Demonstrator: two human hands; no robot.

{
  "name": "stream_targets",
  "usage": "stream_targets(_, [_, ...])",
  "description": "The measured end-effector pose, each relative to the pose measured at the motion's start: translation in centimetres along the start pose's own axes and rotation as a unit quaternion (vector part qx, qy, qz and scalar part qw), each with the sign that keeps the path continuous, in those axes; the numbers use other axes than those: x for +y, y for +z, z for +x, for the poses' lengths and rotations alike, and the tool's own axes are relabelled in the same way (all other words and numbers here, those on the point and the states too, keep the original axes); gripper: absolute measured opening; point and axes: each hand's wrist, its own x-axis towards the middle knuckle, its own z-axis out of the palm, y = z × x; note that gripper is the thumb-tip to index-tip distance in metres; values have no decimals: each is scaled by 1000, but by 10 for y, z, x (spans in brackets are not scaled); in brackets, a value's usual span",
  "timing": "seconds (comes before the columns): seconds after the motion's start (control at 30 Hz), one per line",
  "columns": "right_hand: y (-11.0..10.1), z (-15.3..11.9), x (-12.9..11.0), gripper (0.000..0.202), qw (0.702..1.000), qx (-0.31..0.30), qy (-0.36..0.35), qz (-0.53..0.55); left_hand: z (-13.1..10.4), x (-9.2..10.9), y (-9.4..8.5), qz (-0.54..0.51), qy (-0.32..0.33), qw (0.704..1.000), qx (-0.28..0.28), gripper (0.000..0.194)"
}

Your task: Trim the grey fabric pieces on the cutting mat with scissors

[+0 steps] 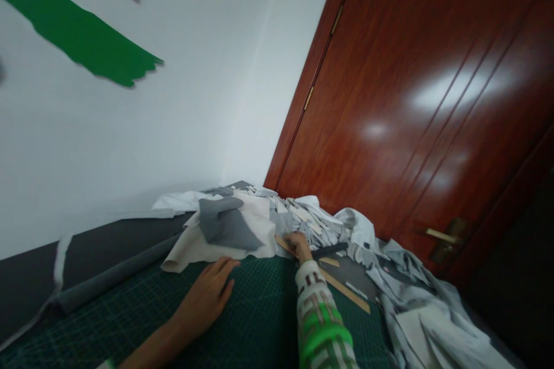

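My left hand [212,290] lies flat over the green cutting mat [259,300], its fingers stretched toward the near edge of a cream fabric piece [186,251]. A grey fabric piece [229,225] rests on top of the cream one. Farther right, my right hand [298,242] is closed over a long wooden ruler [346,291], which shows on both sides of the fist. The fingertips are partly hidden. Just right of that hand lies a dark, narrow object [331,250], whose kind I cannot make out.
Heaped white and grey fabric scraps [315,225] fill the far corner. More loose cloth [428,311] spreads along the right side. On the left is a grey roll [116,274]. A white wall [194,98] and a brown wooden door [389,115] stand behind.
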Motion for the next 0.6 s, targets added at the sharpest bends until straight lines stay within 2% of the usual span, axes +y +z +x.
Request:
stream_targets(0.1, [-10,-2,2,31,998,16,39,51,1,2,-3,-14,-6,1000,-22,37])
stream_targets(0.2, [-33,-9,8,33,992,52,45,102,3,3,-5,-20,-20,999,-41,39])
stream_targets(0.4, [-98,-34,23,31,979,96,-1,182,4,4,-4,-39,-11,998,-40,40])
stream_targets(0.6, [-157,-68,41,25,978,114,1,173,7,2,-4,-44,2,998,-50,38])
